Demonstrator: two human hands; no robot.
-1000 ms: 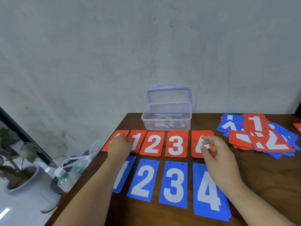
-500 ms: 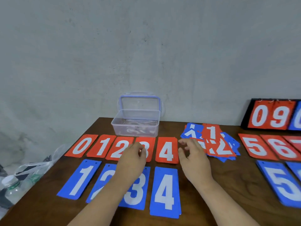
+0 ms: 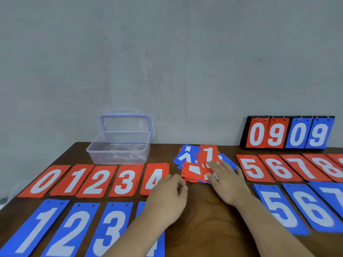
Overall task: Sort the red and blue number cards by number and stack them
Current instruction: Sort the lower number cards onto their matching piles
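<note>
A: Where's the pile (image 3: pixel 193 168)?
B: Between red 4 (image 3: pixel 156 179) and red 5 (image 3: pixel 253 170). The right hand (image 3: pixel 228 182) rests flat on it, fingers straight, gripping nothing.
A: And the left hand (image 3: pixel 167 199)?
B: Loosely curled, empty, beside red 4. I'd slide one top card free, read it, then pinch its edge, so the rest stay put.
</note>
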